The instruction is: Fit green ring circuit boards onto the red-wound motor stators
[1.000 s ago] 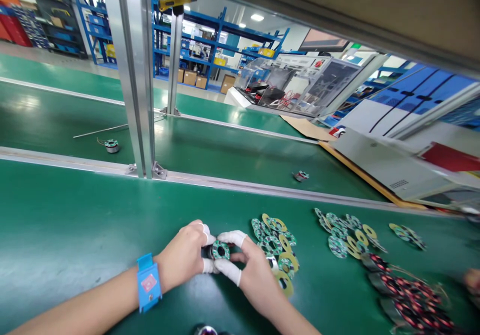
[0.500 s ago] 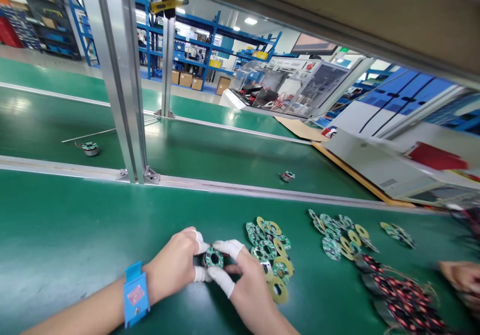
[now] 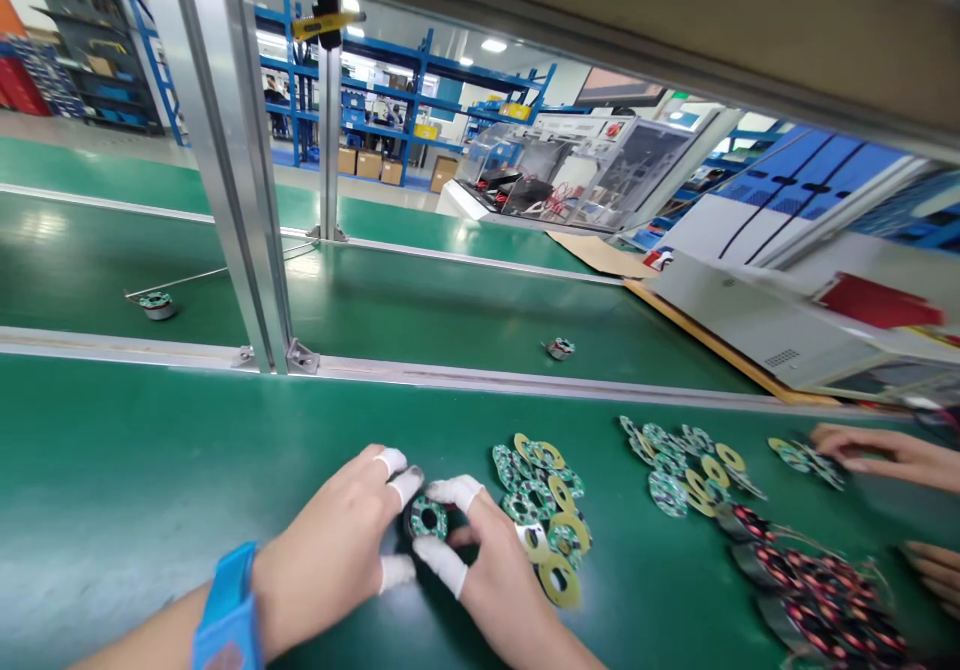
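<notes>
A small round motor part with a ring-shaped green circuit board on top (image 3: pixel 428 518) is on the green work surface in front of me. My right hand (image 3: pixel 487 560) grips its right side between thumb and index finger, both in white finger cots. To its left, my left hand (image 3: pixel 349 525) has thumb and fingers spread apart, the index fingertip close to the part's upper edge. I cannot tell whether that fingertip touches it. A blue strap (image 3: pixel 229 605) circles my left wrist. Just right of my right hand lies a pile of green ring boards and yellow rings (image 3: pixel 559 495).
Further right lie a second pile of ring boards (image 3: pixel 667 490) and a cluster of copper-wound motor parts (image 3: pixel 814 590). Another person's hand (image 3: pixel 862 445) touches a few boards there. A metal post (image 3: pixel 244 200) rises beyond my left hand. Two motor parts rest on the belt (image 3: pixel 420 315).
My left hand has spread its fingers and drawn slightly away from the motor part. The other person's hand has reached the far-right boards. Both parts on the belt have shifted left.
</notes>
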### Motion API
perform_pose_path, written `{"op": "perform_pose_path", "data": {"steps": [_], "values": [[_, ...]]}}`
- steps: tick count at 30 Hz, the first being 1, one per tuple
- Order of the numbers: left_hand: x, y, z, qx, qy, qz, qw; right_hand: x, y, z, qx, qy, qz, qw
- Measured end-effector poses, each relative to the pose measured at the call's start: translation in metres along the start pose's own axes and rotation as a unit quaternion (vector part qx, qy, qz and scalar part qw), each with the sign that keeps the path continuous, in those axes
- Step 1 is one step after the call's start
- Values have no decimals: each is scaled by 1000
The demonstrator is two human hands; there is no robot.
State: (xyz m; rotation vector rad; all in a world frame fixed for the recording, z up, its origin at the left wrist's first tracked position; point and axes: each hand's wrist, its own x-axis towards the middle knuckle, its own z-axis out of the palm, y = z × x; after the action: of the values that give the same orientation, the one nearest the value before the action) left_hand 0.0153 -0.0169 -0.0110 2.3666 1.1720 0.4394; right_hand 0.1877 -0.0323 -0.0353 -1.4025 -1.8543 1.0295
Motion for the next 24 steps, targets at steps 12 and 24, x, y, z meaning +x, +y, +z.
{"op": "perform_pose_path", "data": {"steps": [12, 24], "values": [[-20, 0, 33, 216, 143, 207, 943, 9, 10, -24, 142, -120, 18, 982], [-14, 12, 37, 245, 126, 185, 943, 5, 7, -18, 91, -97, -1, 991]]}}
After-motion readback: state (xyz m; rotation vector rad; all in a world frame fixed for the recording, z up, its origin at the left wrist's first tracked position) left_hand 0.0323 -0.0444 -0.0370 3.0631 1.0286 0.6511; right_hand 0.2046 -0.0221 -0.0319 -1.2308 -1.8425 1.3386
